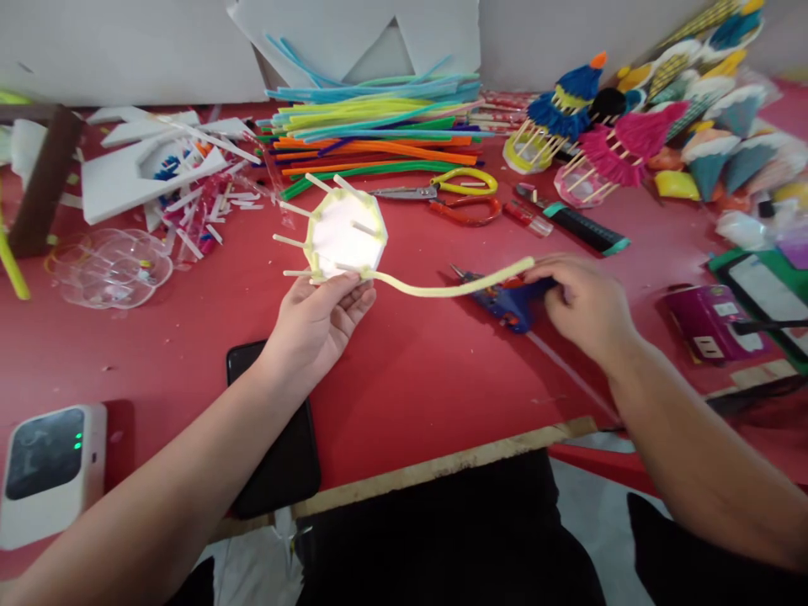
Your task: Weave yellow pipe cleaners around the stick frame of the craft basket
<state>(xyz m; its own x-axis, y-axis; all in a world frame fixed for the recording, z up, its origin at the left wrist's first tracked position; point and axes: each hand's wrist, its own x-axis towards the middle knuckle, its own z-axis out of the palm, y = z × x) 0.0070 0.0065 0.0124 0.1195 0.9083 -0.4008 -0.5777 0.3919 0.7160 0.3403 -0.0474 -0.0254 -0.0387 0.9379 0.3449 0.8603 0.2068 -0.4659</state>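
My left hand [332,316] pinches the lower edge of a white octagonal foam base [347,236]. Short pale sticks stand out around the base. A pale yellow pipe cleaner [435,291] runs along the rim, and its loose end stretches right, close to my right fingertips. My right hand [584,307] is curled at the handle of a blue glue gun [505,305], whose nozzle points to the upper left. The palm side of that hand is hidden.
Pipe cleaners [379,118] in several colours lie at the back. Beyond the base are scissors [410,194] and a utility knife [584,227]. Blue [559,109] and pink [622,147] stick-and-yarn models stand back right. A phone [278,446] lies under my left forearm.
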